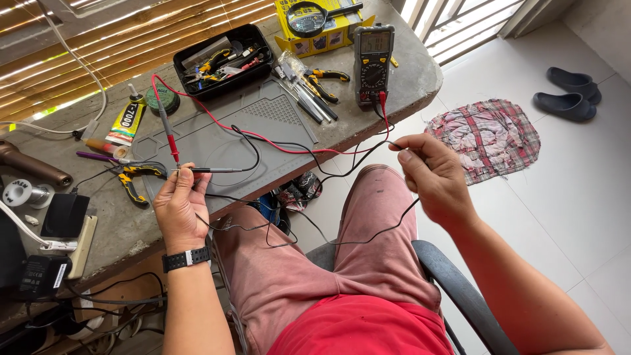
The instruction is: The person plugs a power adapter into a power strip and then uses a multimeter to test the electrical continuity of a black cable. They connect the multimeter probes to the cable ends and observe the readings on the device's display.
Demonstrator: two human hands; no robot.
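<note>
My left hand point(179, 205) holds the two multimeter probes at the bench's front edge: the red probe point(168, 135) stands up from my fingers, the black probe point(213, 169) points right. My right hand point(430, 174) is raised over my knee and pinches a thin black wire point(368, 233) that sags across my lap toward the left hand. Red and black leads point(276, 146) run over the grey work mat point(217, 141) to the multimeter point(373, 62) at the far right of the bench.
A black tray of tools point(220, 59), loose screwdrivers and pliers point(314, 92), a glue tube point(125, 121), yellow-handled pliers point(131, 181), a solder spool point(23, 194) and a magnifier on a yellow box point(315, 23) sit on the bench. A rag point(486, 138) and slippers point(568, 95) lie on the floor.
</note>
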